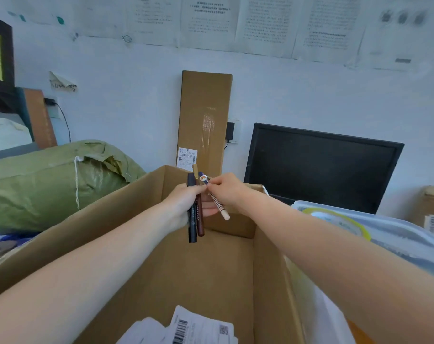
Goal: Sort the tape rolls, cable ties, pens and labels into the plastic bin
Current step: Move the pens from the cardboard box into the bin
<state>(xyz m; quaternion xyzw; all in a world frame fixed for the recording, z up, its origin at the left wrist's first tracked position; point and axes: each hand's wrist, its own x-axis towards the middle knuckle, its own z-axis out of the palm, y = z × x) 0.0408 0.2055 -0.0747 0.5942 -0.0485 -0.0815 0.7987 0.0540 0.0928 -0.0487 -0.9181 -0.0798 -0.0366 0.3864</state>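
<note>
While the left hand (183, 204) curls its fingers round a black pen (192, 227) and a brown pen (200, 223), both upright and side by side, the right hand (226, 192) pinches a striped pen (218, 204) near its top between thumb and fingertips. The striped pen slants down and to the right from the grip, its pale end free below the hand and its round white cap just left of the fingertips, touching the tops of the other two. All three pens are held above an open cardboard box (99, 227), on whose floor lie barcoded labels (186, 328). The clear plastic bin (397, 234) stands just right of the box, with a yellow-rimmed roll (355, 225) inside. Pale print runs along the barrels of both dark pens but is too small to read. A tall carton (206, 108) against the wall carries a barcoded shipping label (187, 157), its digits blurred.
</note>
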